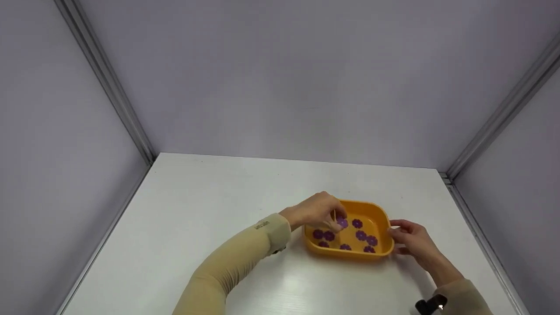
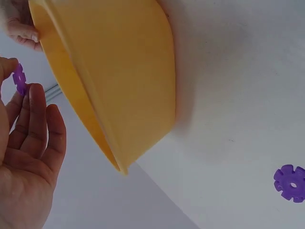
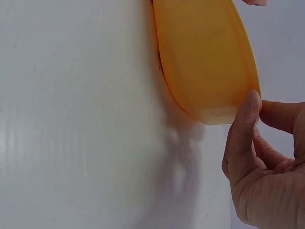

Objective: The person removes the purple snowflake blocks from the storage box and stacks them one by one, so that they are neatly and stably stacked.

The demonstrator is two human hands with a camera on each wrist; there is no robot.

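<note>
1. Left hand [image 1: 316,211]: it hovers over the left end of the orange tray [image 1: 381,251], thumb and fingertips pinched on one purple flower disc [image 1: 341,222]. The other fingers stay loosely straight.
2. Tray position: it sits on the white bench [image 1: 197,218], right of centre and near the front edge. Several purple discs [image 1: 361,235] lie flat on its floor.
3. Right hand [image 1: 411,239]: it steadies the tray's right end, thumb pressed on the rim, fingers relaxed alongside and curled round nothing.
4. Recommended handling, as a judgement: keep the pinch light and on the disc's edge, hold the disc level over a bare patch of tray floor, and keep the right thumb firm so the tray does not slide.
5. View differences:
   - The head view alone shows the tray's contents.
   - The left wrist view alone shows a stray disc [image 2: 289,183] on the bench outside the tray; it also shows the pinched disc edge-on.
   - The right wrist view alone shows the thumb [image 3: 244,129] contact on the rim.
</note>
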